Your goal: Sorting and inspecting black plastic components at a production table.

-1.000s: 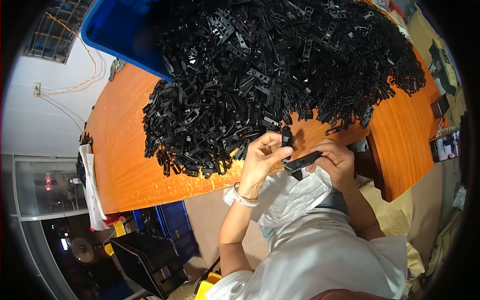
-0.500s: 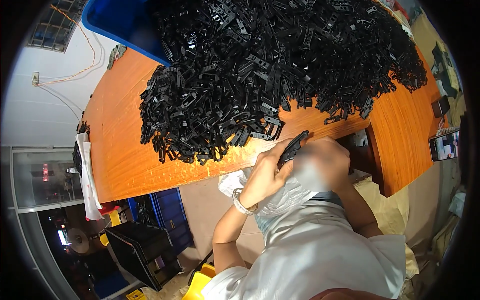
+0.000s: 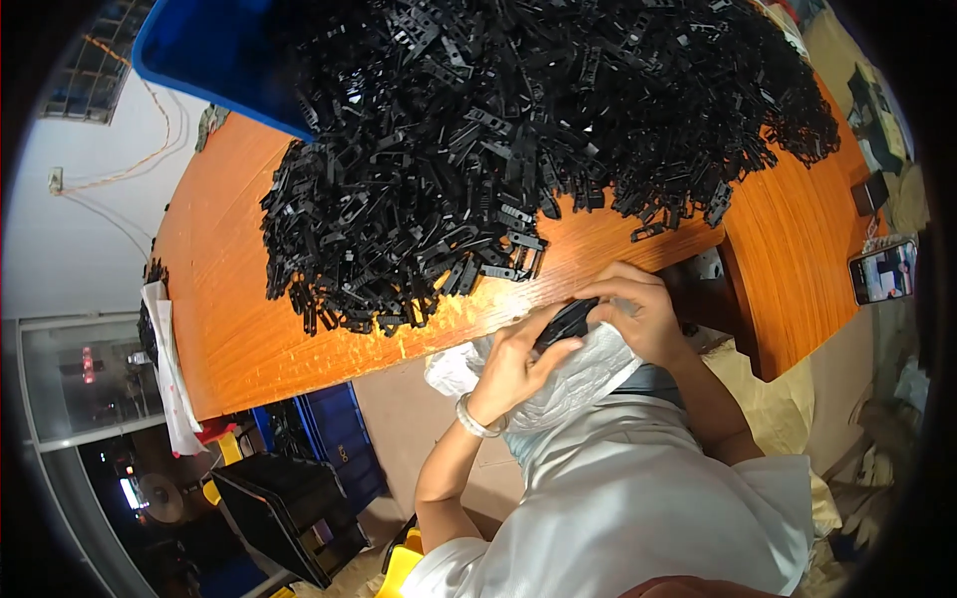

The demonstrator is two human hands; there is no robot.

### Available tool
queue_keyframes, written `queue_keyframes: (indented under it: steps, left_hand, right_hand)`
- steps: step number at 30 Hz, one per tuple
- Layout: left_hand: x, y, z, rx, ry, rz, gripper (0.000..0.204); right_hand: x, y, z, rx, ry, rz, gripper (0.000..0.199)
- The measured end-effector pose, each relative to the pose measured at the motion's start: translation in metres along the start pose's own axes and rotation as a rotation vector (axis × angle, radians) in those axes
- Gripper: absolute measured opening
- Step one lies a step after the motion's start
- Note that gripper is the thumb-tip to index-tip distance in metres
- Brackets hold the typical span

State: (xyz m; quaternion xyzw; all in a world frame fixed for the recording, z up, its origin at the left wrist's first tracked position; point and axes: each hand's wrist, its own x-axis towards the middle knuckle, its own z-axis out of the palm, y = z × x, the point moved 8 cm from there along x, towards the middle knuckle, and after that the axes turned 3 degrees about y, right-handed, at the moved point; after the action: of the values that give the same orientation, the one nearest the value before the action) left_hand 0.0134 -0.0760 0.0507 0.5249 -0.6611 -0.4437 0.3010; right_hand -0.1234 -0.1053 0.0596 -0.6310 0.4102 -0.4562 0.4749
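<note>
Between my two hands, just off the table's front edge, are a few slim black plastic parts [image 3: 568, 325]. My left hand [image 3: 510, 367], with a pale bracelet at the wrist, has its fingers curled round their left end. Thumb and fingers of my right hand [image 3: 640, 311] close on the right end. How many parts there are, I cannot make out. A translucent white plastic bag [image 3: 588, 373] lies on my lap directly under the hands. Beyond them a big heap of similar black plastic parts [image 3: 429, 179] covers much of the wooden table [image 3: 329, 349].
A blue bin [image 3: 214, 70] tips into the heap's far left side. An open drawer gap [image 3: 703, 289] breaks the table edge right of my hands. A phone [image 3: 883, 272] stands at the right. Black crates [image 3: 284, 508] and a blue crate [image 3: 339, 439] are below left.
The black parts have turned lower and flatter between my hands. My right hand has shifted from a blur to a clear pinch at their right end. The whole view has shifted slightly.
</note>
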Motion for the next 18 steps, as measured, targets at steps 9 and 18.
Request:
queue_keyframes:
  steps: [9,18]
  left_hand:
    - [-0.016,-0.014,0.001,0.599,-0.117,0.159,0.04]
    - [0.079,0.056,-0.177,0.592,0.718,0.452,0.003]
  right_hand:
    - [0.003,0.009,-0.047,-0.714,0.361,-0.096,0.024]
    - [-0.004,0.01,-0.044,-0.872,0.358,-0.095,0.019]
